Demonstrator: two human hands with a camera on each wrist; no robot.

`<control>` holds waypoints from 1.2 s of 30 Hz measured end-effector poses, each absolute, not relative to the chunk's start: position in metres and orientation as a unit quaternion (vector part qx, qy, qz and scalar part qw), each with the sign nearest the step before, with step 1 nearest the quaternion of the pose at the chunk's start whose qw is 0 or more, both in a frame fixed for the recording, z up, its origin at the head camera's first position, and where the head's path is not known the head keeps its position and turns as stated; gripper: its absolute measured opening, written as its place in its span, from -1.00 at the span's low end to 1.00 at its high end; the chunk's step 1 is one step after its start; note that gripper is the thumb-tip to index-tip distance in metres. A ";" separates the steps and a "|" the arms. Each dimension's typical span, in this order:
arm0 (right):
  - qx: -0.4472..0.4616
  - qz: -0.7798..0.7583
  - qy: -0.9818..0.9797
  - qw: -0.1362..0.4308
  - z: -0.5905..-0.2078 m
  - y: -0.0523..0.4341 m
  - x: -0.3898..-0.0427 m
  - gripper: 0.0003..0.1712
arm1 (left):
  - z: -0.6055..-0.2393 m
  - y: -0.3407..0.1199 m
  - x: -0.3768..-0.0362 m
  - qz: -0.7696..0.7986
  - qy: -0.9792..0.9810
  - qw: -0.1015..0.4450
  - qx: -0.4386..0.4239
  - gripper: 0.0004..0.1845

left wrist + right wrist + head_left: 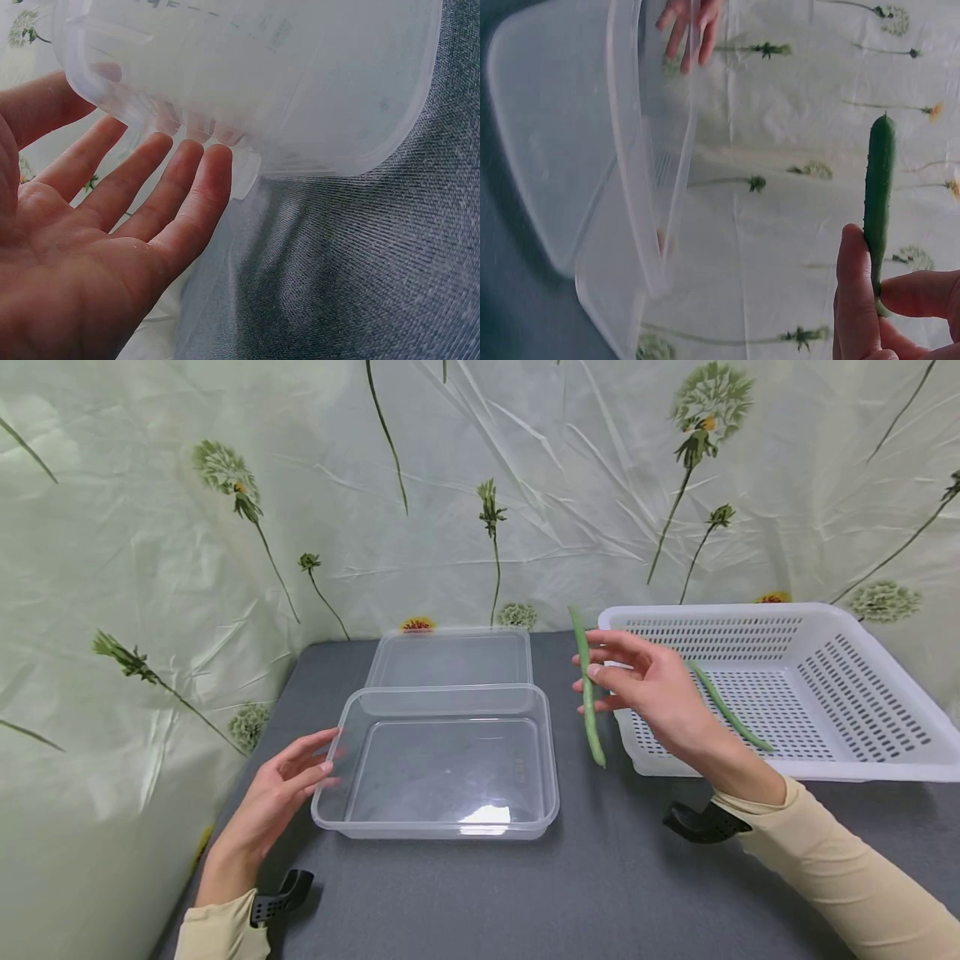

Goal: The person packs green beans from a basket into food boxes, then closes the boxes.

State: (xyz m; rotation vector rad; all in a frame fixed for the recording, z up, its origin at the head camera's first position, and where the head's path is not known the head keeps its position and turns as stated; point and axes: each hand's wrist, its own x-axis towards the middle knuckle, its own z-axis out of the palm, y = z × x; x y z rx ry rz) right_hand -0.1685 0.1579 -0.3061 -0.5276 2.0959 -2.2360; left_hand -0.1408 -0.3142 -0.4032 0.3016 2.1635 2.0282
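My right hand pinches a green bean between thumb and fingers, at the left edge of the white basket. The bean stands lengthwise in the head view; in the right wrist view the bean points up, foreshortened. A second green bean lies inside the basket, partly behind my right hand. My left hand is at the left side of a clear plastic container, its fingers extended along the wall. In the left wrist view the fingertips are right at the container's side.
A clear flat lid lies behind the container, its front edge overlapped by it. The dark grey tabletop meets a flower-printed sheet along the back and left. The basket stands on the right, near that sheet.
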 end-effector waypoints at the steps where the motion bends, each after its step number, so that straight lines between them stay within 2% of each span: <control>1: -0.171 -0.719 0.674 0.017 -0.308 0.154 -0.168 -0.53 | -0.403 -0.314 -0.141 0.678 0.724 0.081 0.101 -0.49; 13: -0.157 -0.762 0.625 0.065 -0.334 0.109 -0.169 -0.48 | -0.403 -0.313 -0.141 0.677 0.726 0.083 0.092 -0.48; 24: -0.151 -0.707 0.677 0.135 -0.359 0.072 -0.179 -0.44 | -0.404 -0.313 -0.139 0.680 0.724 0.084 0.087 -0.48; 36: -0.173 -0.682 0.696 0.141 -0.366 0.062 -0.180 -0.53 | -0.404 -0.312 -0.140 0.680 0.724 0.086 0.079 -0.48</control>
